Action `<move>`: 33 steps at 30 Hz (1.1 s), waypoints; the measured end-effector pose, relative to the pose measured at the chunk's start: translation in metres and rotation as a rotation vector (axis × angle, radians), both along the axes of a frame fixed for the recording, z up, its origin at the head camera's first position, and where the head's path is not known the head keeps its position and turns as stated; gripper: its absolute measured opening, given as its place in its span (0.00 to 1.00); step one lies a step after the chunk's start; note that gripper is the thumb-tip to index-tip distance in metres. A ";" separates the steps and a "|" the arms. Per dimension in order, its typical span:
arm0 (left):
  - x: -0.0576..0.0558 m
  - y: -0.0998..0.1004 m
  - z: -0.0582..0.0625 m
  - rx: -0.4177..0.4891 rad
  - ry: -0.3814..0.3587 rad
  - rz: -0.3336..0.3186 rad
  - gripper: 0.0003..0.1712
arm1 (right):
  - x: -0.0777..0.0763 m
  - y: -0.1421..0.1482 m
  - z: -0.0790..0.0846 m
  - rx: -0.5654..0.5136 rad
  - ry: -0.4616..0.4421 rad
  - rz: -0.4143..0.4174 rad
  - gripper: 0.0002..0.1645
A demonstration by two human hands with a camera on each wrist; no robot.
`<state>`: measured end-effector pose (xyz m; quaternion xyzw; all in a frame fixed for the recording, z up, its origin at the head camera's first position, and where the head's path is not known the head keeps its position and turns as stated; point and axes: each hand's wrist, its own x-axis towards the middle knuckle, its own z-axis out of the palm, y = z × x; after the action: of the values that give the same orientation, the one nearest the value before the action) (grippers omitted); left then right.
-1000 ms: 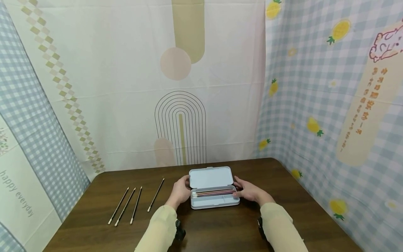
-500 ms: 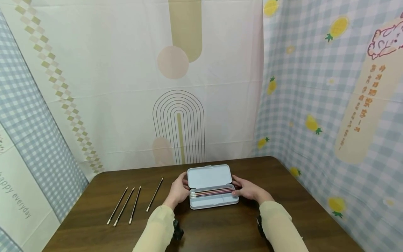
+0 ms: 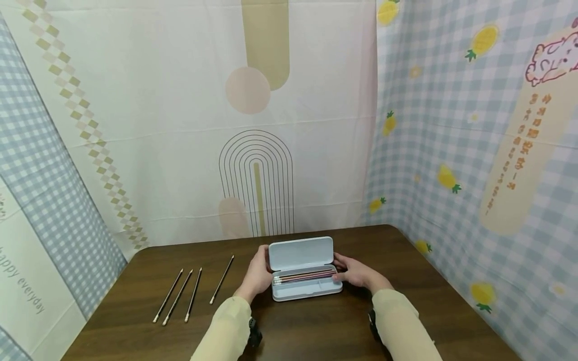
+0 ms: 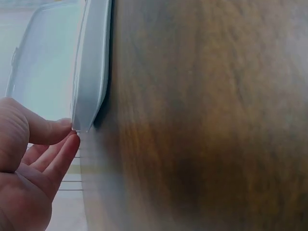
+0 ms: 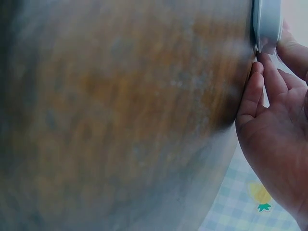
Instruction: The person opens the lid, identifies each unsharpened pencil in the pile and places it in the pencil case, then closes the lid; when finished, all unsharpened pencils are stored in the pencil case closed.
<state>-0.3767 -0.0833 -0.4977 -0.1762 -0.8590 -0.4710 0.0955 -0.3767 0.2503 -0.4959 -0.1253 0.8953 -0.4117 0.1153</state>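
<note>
A pale blue pencil case lies on the table with its lid standing up, leaning back. Several pencils lie side by side in its rear compartment. My left hand is at the left end by the hinge; in the left wrist view its thumb and fingers pinch the case's edge near the lid. At the other end, my right hand grips the case, thumb over the rim and fingers behind, as the case's end in the right wrist view also shows.
Several dark pencils with white erasers lie left of the case, among them a separate pencil nearest my left hand. The brown table ends at patterned cloth hangings behind and on both sides.
The lid has tipped up a little toward me, and my left hand has shifted slightly with it. My right hand stays on the right end. The loose pencils have not moved.
</note>
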 end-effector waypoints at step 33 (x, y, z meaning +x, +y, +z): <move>0.028 0.022 0.031 -0.180 0.151 0.016 0.05 | 0.001 0.005 0.000 0.070 0.068 0.028 0.42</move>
<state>-0.3485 -0.0608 -0.4671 -0.2121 -0.8897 -0.3764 0.1476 -0.3759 0.2551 -0.4963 -0.1475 0.9106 -0.3742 0.0947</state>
